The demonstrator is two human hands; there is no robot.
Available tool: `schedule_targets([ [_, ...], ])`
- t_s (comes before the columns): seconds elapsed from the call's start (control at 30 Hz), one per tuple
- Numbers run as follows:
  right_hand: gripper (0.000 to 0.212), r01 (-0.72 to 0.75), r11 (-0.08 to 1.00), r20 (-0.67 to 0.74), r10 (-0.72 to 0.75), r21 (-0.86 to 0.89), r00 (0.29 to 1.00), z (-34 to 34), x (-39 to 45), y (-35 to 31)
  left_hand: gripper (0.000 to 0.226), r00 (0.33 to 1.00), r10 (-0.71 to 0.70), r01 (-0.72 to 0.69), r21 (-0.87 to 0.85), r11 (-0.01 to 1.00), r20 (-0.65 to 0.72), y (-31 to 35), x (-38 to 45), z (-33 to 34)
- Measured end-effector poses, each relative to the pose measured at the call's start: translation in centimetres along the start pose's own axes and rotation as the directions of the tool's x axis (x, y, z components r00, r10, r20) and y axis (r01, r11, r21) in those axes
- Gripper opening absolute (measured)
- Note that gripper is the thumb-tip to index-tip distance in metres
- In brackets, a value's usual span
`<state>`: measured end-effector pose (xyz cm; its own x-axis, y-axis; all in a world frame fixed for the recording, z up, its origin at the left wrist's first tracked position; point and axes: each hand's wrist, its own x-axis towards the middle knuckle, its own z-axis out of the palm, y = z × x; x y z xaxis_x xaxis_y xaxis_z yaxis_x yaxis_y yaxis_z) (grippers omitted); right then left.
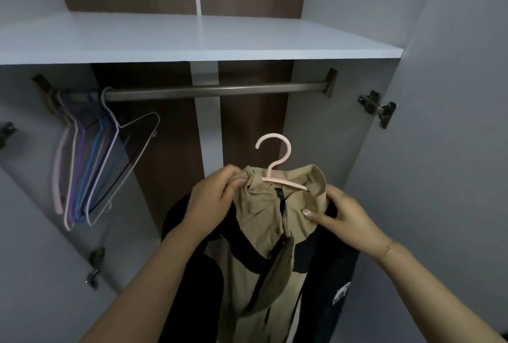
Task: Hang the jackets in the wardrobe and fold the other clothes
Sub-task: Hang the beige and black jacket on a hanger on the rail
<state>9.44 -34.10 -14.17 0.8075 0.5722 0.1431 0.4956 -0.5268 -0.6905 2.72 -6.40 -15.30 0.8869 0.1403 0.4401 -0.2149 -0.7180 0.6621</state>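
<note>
the round grey metal hanging rail runs across the upper middle of the frame, bare from centre to its right bracket. a cluster of thin pink, purple, blue and white wire hangers occupies the rail's left end, blocking the left of the frame. the white flat shelf lies close above the rail, limiting room overhead. the open grey wardrobe door with its dark metal hinge bounds the right side.
</note>
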Motion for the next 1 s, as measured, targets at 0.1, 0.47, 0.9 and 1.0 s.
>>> schedule_targets([
  [0.1,0.011,-0.017,0.999,-0.186,0.009,-0.041,0.982,0.5,0.5,1.3,0.019,0.993,-0.018,0.03,-0.097,0.995,0.12,0.1,3.0,2.0],
  [0.47,0.019,-0.126,0.857,-0.393,0.353,0.499,0.849,-2.6,6.9,5.0,0.027,0.931,-0.347,0.353,-0.532,0.77,0.116,2.7,9.5,7.5],
  [0.9,0.011,-0.125,0.834,-0.466,0.417,0.537,0.78,-5.5,23.6,8.4,0.026,0.905,-0.422,0.342,-0.679,0.65,0.052,3.2,12.6,9.9],
  [1.0,0.022,-0.208,0.827,-0.443,0.471,0.521,0.763,-4.0,24.3,11.1,0.027,0.893,-0.446,0.362,-0.684,0.633,0.061,2.8,12.9,10.5],
])
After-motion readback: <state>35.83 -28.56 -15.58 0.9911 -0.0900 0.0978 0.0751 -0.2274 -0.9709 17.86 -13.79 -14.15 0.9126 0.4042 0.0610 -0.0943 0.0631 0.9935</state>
